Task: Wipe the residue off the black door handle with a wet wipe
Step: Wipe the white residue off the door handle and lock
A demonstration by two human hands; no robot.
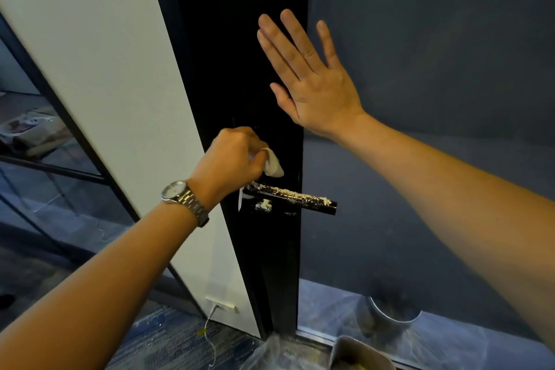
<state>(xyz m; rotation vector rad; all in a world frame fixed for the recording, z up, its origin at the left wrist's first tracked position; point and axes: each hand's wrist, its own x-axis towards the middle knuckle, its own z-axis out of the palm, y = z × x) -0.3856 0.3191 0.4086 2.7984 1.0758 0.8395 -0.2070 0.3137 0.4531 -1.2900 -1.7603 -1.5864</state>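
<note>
Residue (295,195), pale and powdery, lies in a line along the top of the black door handle (297,204). The handle is a lever with its long axis running level, from its pivot on the left out to its free end on the right. A smaller clump (263,205) sits just under the pivot end.

Our left hand (231,159) hovers just above that pivot end. Its fingers (257,156) are curled round a bunched wet wipe (274,166), which hangs down toward the lever without touching it as far as we can tell. So the handle lies below the wipe and stretches away to the right. We judge the coming move to be a short drop, then a stroke rightward along the bar.

Our right hand (312,81) is farther off, up above the handle, fingers straight and spread, palm flat against the door where the black stile (240,69) meets the blue-grey panel (435,69); it holds nothing.

A metal wristwatch (177,192) is on the left wrist. Left of the stile stands a white wall panel (120,69) with a socket (220,306) near the floor. Below us we see blue carpet (168,336), a clear plastic bag (270,351) and a bin (354,351).
</note>
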